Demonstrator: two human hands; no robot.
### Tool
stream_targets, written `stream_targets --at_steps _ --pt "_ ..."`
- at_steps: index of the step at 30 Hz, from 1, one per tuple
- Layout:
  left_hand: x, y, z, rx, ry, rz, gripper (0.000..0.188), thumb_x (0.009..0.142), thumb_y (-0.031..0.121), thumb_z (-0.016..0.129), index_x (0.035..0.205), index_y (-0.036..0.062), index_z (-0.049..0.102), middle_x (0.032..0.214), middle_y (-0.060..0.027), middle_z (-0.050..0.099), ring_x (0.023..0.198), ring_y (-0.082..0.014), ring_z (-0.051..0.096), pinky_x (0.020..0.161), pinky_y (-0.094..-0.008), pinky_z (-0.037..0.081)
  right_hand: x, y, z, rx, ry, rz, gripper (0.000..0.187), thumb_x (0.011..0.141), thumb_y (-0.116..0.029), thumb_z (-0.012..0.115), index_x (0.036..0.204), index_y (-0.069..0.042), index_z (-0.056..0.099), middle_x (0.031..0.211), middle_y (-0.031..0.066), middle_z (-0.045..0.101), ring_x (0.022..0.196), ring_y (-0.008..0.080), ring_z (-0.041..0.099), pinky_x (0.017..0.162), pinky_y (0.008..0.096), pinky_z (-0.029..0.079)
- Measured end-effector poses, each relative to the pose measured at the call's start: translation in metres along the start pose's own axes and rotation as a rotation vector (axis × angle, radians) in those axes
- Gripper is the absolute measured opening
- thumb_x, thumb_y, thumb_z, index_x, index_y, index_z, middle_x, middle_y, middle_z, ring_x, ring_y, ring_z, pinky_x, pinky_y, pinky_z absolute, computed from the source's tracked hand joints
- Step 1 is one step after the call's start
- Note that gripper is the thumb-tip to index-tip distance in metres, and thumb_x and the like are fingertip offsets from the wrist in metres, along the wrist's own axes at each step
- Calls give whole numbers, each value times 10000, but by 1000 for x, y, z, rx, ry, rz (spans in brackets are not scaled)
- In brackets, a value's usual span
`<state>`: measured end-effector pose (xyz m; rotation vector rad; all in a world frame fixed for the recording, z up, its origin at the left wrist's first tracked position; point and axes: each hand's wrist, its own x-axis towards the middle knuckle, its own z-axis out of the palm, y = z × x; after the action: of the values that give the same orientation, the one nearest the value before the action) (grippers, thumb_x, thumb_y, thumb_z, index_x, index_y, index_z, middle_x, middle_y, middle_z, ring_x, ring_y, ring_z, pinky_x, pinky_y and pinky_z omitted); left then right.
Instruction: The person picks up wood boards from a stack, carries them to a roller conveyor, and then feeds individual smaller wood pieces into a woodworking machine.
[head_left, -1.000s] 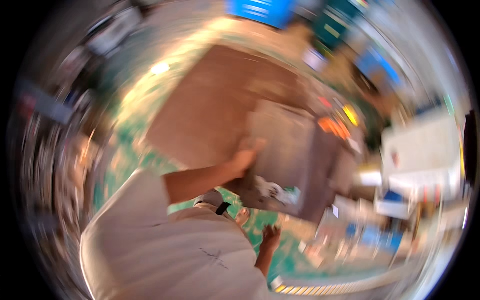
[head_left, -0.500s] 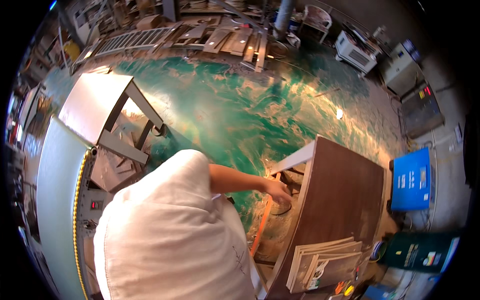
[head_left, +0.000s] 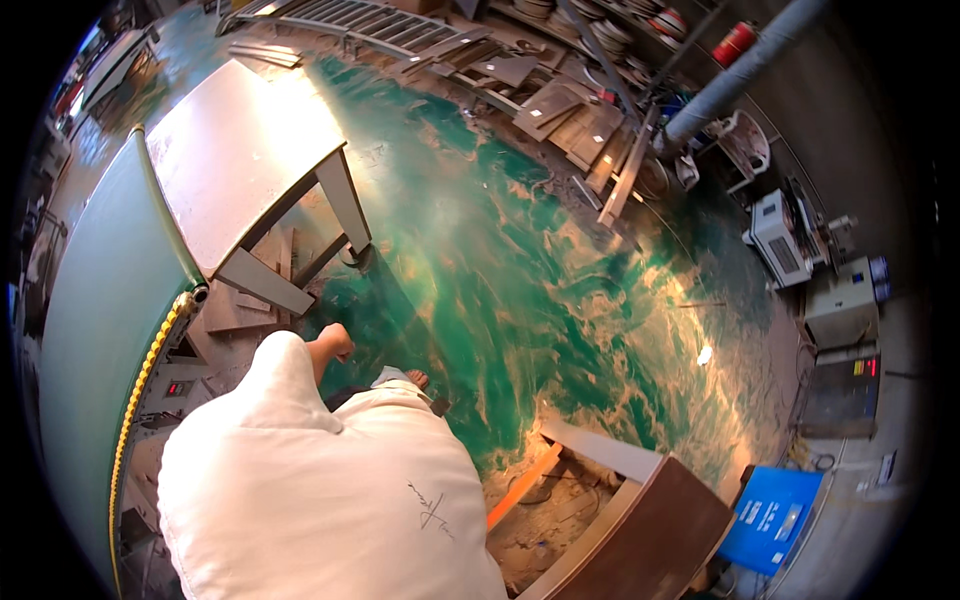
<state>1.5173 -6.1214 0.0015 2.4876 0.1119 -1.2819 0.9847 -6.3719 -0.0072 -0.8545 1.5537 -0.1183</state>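
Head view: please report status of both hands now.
Left hand empty, loosely closed, hanging over the glossy green floor, nearest the grey metal table. Right hand not in view. White garment fills the lower picture.

Left hand (head_left: 333, 345) hangs loosely closed and empty above the green floor (head_left: 520, 270), near the leg of a pale metal desk (head_left: 240, 160). A brown desk (head_left: 655, 525) stands at lower right beside a blue box (head_left: 770, 515). Right hand out of sight.
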Motion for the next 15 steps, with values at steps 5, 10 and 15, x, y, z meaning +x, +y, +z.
stream_targets --at_steps 5,10,15 --pt "46 51 -4 117 85 146 457 815 413 780 985 -10 754 921 -178 751 795 -263 743 722 -369 603 47 -54 41 -255 23 -141 422 915 -200 703 1236 53 599 1030 173 720 871 263 689 754 389 551" --pt "82 170 -32 -5 -201 108 405 940 414 660 871 36 789 792 -95 760 894 -260 743 783 -372 589 115 -103 62 -517 63 -361 409 901 -170 719 1219 65 613 1006 173 726 861 258 689 750 381 552" --pt "135 188 -92 92 123 350 379 868 408 738 1026 67 789 892 -104 772 990 -305 726 873 -409 570 195 -209 134 -468 -110 -150 207 888 -150 686 916 53 715 968 189 737 876 278 699 718 376 537"
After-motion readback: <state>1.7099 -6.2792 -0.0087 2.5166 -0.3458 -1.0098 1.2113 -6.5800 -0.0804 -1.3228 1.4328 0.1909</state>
